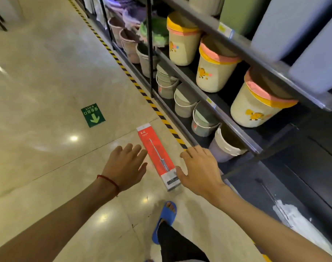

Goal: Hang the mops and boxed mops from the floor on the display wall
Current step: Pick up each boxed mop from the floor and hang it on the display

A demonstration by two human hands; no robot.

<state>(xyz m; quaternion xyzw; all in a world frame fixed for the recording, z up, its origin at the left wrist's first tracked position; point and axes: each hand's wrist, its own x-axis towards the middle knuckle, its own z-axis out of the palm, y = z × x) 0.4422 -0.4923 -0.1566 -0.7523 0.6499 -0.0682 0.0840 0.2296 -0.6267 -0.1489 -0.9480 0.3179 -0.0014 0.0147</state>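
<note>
Two hands with fingers straight and spread, grasping nothing, on either side of the red boxed mop [157,157]: left hand [126,164] just left of its middle, right hand [201,171] just right of its near end. Boxed mop flat on the floor [48,82], striped tape [138,87] and shelf [236,120] of buckets [182,44] to its right, blue sandal [165,218] just behind its near end.

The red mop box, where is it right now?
In the head view, the red mop box lies flat on the floor between the left hand and right hand, just left of the striped tape.
</note>
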